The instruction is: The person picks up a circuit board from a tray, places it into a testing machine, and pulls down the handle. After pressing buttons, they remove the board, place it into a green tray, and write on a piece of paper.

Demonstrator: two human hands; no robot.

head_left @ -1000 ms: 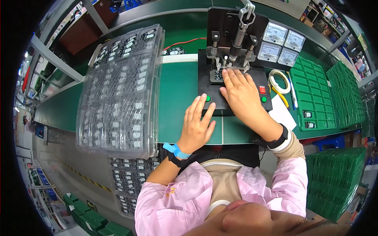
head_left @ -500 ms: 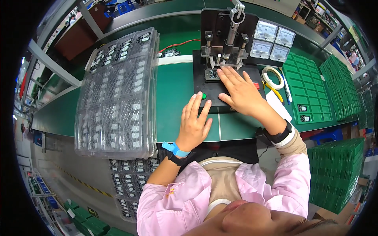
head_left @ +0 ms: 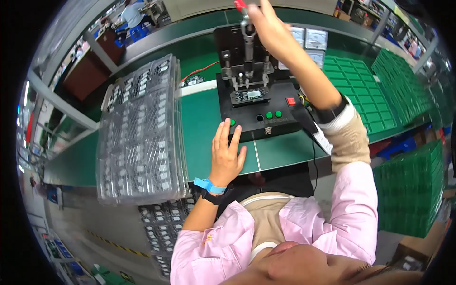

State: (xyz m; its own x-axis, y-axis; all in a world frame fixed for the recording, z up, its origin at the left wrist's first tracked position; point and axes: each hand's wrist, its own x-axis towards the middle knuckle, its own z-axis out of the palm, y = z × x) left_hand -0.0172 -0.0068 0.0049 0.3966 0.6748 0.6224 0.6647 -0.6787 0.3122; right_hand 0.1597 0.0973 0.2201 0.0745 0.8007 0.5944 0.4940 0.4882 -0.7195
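My left hand (head_left: 225,154) lies open on the front left of a black test fixture (head_left: 280,124), its fingers spread and fingertips beside a green push button (head_left: 232,122). My right hand (head_left: 274,33) is raised at the top of the fixture, beside the red-tipped lever (head_left: 241,5) of the toggle clamp (head_left: 248,45). Its thumb and a finger are stretched apart, with the fingertips partly cut off by the picture's upper edge. Under the clamp's press plate, a small circuit board (head_left: 254,94) sits in the black holder. Neither hand is touching that board.
Stacked clear plastic trays (head_left: 137,137) of circuit boards stand on the left. Green compartment trays (head_left: 361,90) lie on the right, with more stacked (head_left: 408,190) below. Panel meters (head_left: 315,40) stand behind my right arm. The fixture has a red switch (head_left: 291,101) and a black cable (head_left: 315,152).
My right hand has left the circuit board and moved up to the clamp's lever, uncovering the board and front buttons. My left hand stays by the green button. The view has shifted somewhat.
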